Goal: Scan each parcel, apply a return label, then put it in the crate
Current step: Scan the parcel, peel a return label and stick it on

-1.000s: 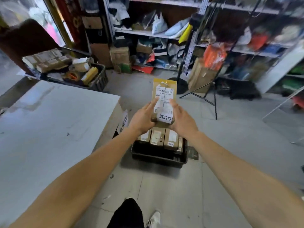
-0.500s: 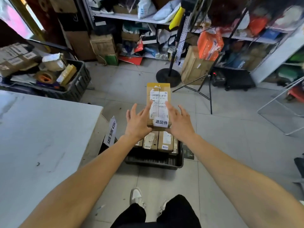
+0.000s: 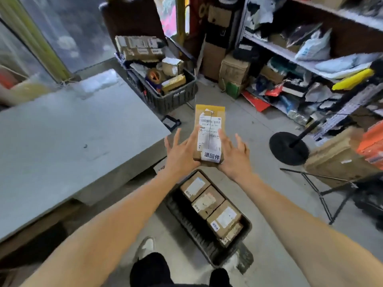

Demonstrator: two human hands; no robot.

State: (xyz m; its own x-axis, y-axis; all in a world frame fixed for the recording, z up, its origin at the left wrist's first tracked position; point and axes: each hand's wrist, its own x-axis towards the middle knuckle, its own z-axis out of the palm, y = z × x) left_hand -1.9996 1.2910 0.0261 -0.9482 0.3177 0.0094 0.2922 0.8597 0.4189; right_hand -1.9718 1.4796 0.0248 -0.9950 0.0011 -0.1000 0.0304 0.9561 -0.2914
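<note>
**Labelled parcel held over the crate, ready to go in**

At far left the grey surface (image 3: 68,129) stands bare of parcels. Beyond its far corner a dark basket (image 3: 165,96) holds cardboard boxes and a roll of tape.

Next comes the left hand (image 3: 180,154). Its fingers are spread and fairly straight, with the palm and thumb pressing against the left edge of the parcel (image 3: 209,133). The parcel is a brown box, held in the air between both hands and above the floor, just beyond the far end of the crate (image 3: 207,216). It carries a shipping slip with a barcode, and a white return label (image 3: 211,155) sits on its near end, so the labelling step looks done. The step in hand appears to be stowing. The right hand (image 3: 232,156) mirrors the left, fingers splayed and palm pressed to the right edge.

Below, the black crate sits on the floor holding a row of labelled boxes along its right side. Its left side looks free. The next move calls for lowering the parcel toward the body and into that free side, turned to match the row.

To the right, a round black stand base (image 3: 289,147), a folding frame and cluttered shelves (image 3: 310,59) stand well apart from the path down. The person's own feet sit just beside the crate's near end.
</note>
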